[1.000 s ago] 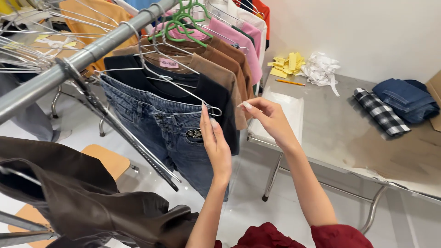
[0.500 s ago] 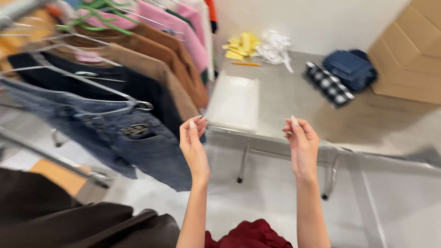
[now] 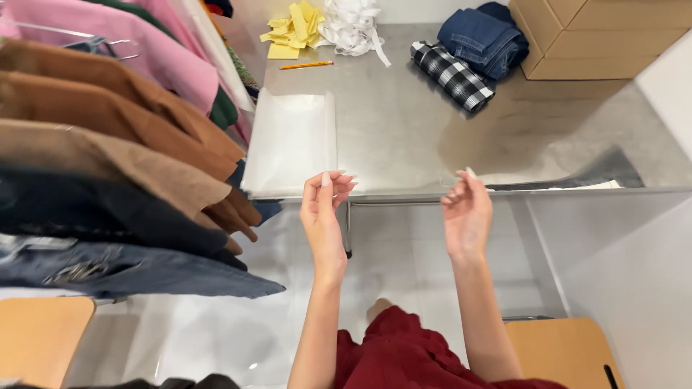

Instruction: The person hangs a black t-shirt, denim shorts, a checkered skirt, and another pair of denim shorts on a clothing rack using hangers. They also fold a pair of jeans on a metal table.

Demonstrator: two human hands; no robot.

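Note:
My left hand [image 3: 324,205] is raised in front of the steel table [image 3: 432,130], fingers loosely curled and apart, holding nothing. It hovers just below a stack of clear plastic bags [image 3: 292,140] at the table's near left edge. My right hand [image 3: 467,209] is also raised, palm inward, fingers apart and empty, near the table's front edge. Hanging clothes [image 3: 108,137] in pink, brown, tan, black and denim fill the left side, close to my left hand.
On the table lie a pencil [image 3: 306,65], yellow paper slips [image 3: 292,29], white strips [image 3: 353,25], a folded checked cloth [image 3: 453,75] and folded jeans [image 3: 483,39]. A cardboard box [image 3: 591,36] stands at back right. Wooden stools [image 3: 43,335] [image 3: 566,349] sit low at both sides.
The view has swung from the clothes rack to the table. My hands left the hanging garments and now hover apart and empty before the table's front edge.

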